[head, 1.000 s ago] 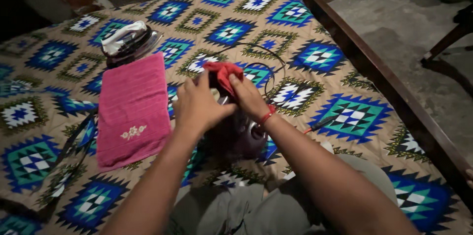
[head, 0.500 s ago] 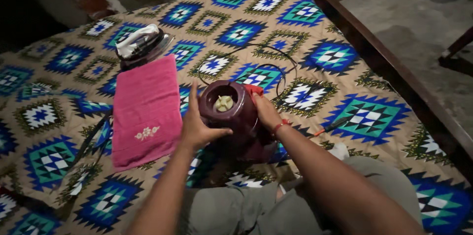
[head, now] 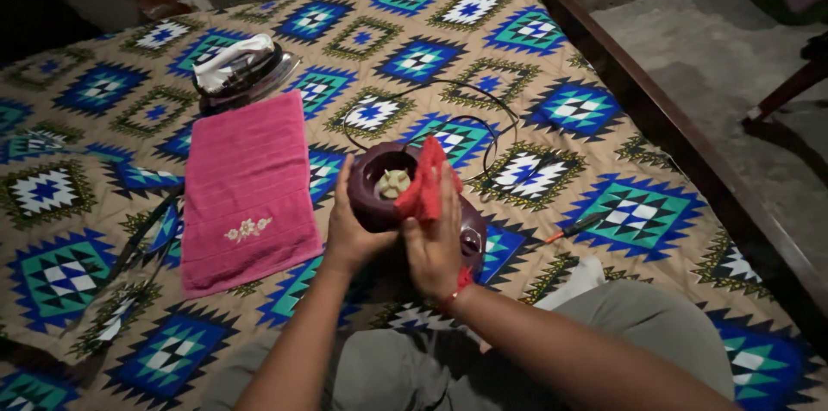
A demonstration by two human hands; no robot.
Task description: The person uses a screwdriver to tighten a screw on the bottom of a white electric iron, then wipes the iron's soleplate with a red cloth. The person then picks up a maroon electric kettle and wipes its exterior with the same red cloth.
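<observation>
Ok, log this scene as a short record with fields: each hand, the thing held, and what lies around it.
left hand: cups the left side of the maroon appliance base
right hand: presses a red cloth against the base's rim
base: round, open top, pale hub inside; black cord loops behind it
surface: patterned bedspread
left of base: pink towel, lying flat
beyond towel: clothes iron
right of base: screwdriver

A red cloth [head: 424,188] covers part of the maroon round appliance's [head: 379,195] rim; its lower body sits behind the hands.
</observation>
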